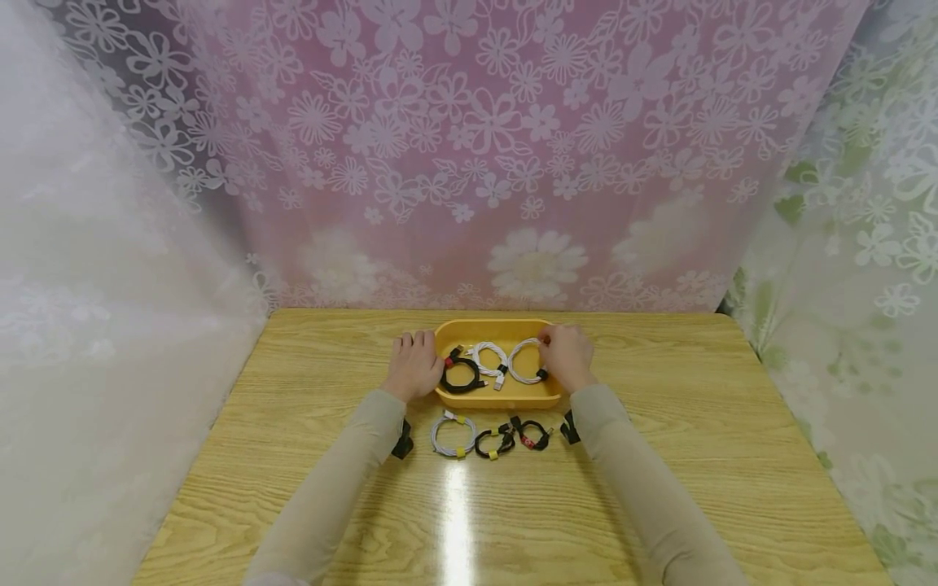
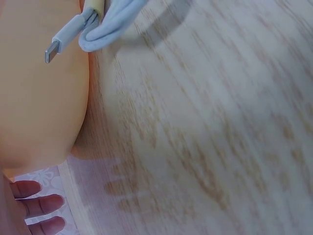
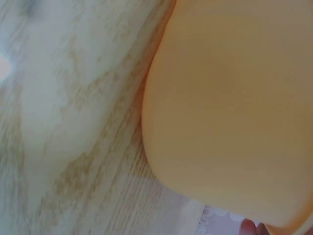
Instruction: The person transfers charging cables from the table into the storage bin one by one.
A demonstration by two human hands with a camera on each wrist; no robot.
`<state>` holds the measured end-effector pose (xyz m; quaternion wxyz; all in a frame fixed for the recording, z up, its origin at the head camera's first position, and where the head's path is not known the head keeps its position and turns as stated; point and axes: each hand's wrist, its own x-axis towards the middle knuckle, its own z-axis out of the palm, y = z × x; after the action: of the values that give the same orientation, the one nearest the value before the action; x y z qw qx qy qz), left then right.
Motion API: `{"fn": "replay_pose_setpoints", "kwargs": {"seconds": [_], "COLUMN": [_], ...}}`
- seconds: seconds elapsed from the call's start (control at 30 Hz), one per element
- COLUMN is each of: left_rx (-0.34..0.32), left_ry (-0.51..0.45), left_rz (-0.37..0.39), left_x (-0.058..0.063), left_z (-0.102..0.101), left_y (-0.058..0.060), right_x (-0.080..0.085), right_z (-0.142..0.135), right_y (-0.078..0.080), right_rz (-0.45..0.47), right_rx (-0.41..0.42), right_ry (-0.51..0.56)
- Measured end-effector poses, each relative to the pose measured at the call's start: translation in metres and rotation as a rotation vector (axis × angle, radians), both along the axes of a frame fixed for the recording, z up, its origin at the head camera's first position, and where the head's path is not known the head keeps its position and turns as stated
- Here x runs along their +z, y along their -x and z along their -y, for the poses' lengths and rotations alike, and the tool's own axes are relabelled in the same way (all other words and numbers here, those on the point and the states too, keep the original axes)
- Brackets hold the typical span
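A yellow bin [image 1: 498,402] stands near the table's back edge. My left hand [image 1: 414,366] rests at its left end, thumb side against the wall; in the left wrist view its fingers [image 2: 46,204] extend beyond the bin. At the right end, my right hand [image 1: 567,354] reaches over the rim, fingertips pinching a coiled white charging cable [image 1: 522,378] with a black tie. The hand hides part of that coil. Beside it inside the bin lie another coiled white cable [image 1: 485,345] and a coiled black cable [image 1: 460,389] with a red tie.
In front of the bin lie a coiled light grey cable [image 1: 434,439] with yellow ties, a small black cable [image 1: 479,446] with yellow ties and a black cable [image 1: 542,441] with a red tie. A flowered curtain [image 1: 469,203] hangs behind the wooden table [image 1: 308,391].
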<state>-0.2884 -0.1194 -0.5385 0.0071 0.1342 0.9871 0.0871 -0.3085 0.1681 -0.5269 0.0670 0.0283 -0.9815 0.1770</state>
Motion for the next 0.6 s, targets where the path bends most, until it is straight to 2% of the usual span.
{"fn": "replay_pose_setpoints", "kwargs": {"seconds": [0.23,0.37,0.6], "left_rx": [0.007,0.004,0.001], "left_ry": [-0.008,-0.008,-0.014], "left_rz": [0.027,0.026,0.008], "left_x": [0.002,0.003,0.000], "left_z": [-0.001,-0.001,0.000], "left_y": [-0.002,-0.002,0.000], "right_x": [0.004,0.011,0.017], "right_z": [-0.002,-0.007,-0.017], "right_y": [-0.002,-0.005,-0.010], "right_rz": [0.050,0.101,0.090], "right_rx": [-0.010,-0.024,-0.002], "right_ry": [0.034,0.175,0.401]}}
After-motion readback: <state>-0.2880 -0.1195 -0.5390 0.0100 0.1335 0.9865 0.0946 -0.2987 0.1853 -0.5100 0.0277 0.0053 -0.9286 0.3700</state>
